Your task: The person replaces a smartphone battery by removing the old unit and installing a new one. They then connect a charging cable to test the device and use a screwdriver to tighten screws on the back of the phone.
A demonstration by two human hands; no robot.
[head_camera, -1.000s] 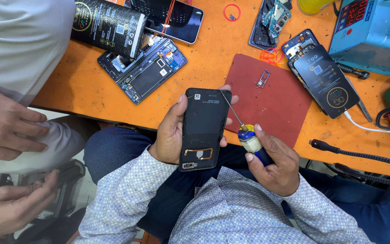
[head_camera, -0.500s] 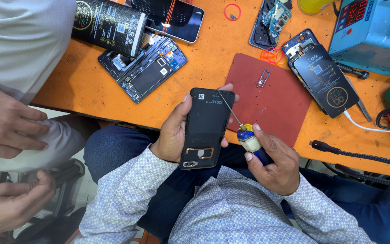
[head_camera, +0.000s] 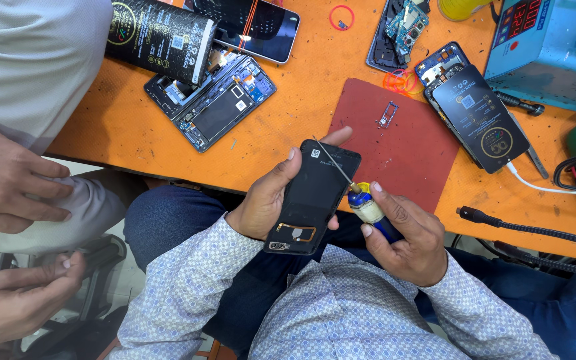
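Head view: black phone sits over the lap at the orange bench edge, long axis tilted up-right, cradled w/ left hand wrapped round its left edge. Right hand pinches a screwdriver just right of it, thin shaft angled up-left w/ tip on the phone's upper back.

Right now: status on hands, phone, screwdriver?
Left hand grips black phone. Right hand holds screwdriver, tip on phone's upper back. Nothing between them.

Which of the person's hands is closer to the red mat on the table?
Right. The right hand, holding a screwdriver, sits at the red mat's near edge; the left hand holds the black phone farther left.
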